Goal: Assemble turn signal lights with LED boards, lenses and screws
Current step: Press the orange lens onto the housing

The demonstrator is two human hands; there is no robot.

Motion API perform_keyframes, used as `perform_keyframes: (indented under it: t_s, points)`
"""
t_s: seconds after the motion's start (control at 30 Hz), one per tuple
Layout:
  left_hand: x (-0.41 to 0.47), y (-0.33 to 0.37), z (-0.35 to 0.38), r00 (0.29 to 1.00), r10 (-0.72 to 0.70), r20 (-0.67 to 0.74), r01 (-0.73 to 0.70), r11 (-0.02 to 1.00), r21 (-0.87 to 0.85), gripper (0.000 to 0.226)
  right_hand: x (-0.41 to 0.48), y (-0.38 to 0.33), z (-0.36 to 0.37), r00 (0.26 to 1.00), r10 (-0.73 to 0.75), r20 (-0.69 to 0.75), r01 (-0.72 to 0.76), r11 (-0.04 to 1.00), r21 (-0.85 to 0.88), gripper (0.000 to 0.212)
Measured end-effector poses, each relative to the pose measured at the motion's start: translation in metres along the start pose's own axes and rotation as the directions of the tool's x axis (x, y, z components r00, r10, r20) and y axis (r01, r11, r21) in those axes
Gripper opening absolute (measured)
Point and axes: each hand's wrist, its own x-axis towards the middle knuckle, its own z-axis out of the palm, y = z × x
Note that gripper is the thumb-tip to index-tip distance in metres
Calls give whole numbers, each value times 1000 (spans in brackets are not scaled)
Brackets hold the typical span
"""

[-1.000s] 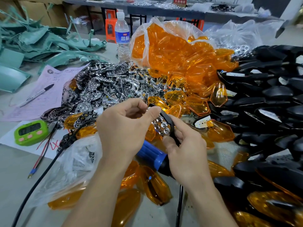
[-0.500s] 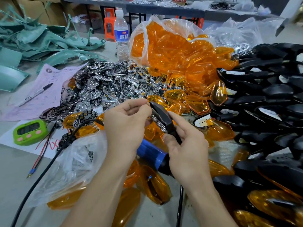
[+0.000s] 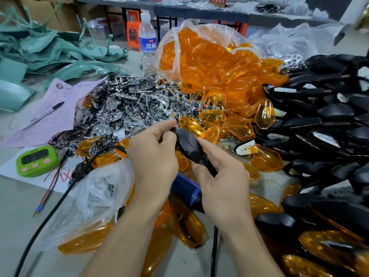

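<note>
The turn signal housing [image 3: 187, 144] rolls back-side up, left hand [image 3: 153, 156] and right hand [image 3: 221, 176] both pinching it; fitting an amber lens [image 3: 237, 124] likely comes next.

Inside of black housing [image 3: 187, 145] hidden; blue tool [image 3: 184, 188] partly behind right hand [image 3: 223, 180]; timer [image 3: 37, 159] digits illeg.

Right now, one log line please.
left hand: pinches black housing tip | right hand: grips its lower end | back toward camera | blue-handled tool: lying below hands
</note>
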Motion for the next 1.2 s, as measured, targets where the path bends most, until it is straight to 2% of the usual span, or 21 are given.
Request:
perform_keyframes:
  t_s: [0.07,0.1,0.17,0.23,0.3,0.33,0.47,0.57,0.7,0.77,0.83,0.9,1.03,1.2]
  points:
    - [-6,1,3,997,71,28,-72,995,64,39,0,4,2,999,2,-36,-1,999,32,74]
    - [-9,1,4,996,56,65,-61,995,83,45,-2,7,4,998,12,-69,-9,999,44,68]
    - [-9,2,7,970,-121,212,122,993,7,48,-2,12,6,988,50,-148,-42,997,59,59]
    - [-8,3,8,875,-257,410,334,933,-130,26,-1,13,2,981,49,-189,-33,996,86,62]
    - [-6,5,6,819,-251,516,401,893,-202,22,2,13,-2,984,76,-162,-52,988,148,70]
    - [-5,4,6,812,-233,535,407,883,-234,20,2,14,-3,986,98,-137,-71,980,188,70]
    - [2,0,2,846,-198,495,369,888,-274,15,3,18,-7,996,66,-64,-54,983,173,68]
    - [5,-3,-1,865,-199,460,354,892,-280,27,6,16,-8,998,58,-25,-52,976,214,64]
    - [4,-1,4,873,-228,431,392,854,-342,22,4,13,-1,992,95,-85,-64,947,313,57]
    - [0,3,6,864,-237,444,420,825,-378,28,4,11,1,987,115,-116,-58,912,406,58]
    - [-4,3,9,878,-224,424,398,833,-384,24,5,10,3,978,151,-145,-57,859,509,56]
    - [-6,4,10,895,-199,398,344,878,-334,16,6,11,4,970,188,-157,-66,817,572,54]
    - [-7,2,9,915,-155,373,197,977,-79,33,7,13,1,969,190,-155,-80,843,532,52]
    - [-1,5,-2,862,-121,492,134,991,9,25,14,17,-13,985,169,-16,-145,886,440,53]
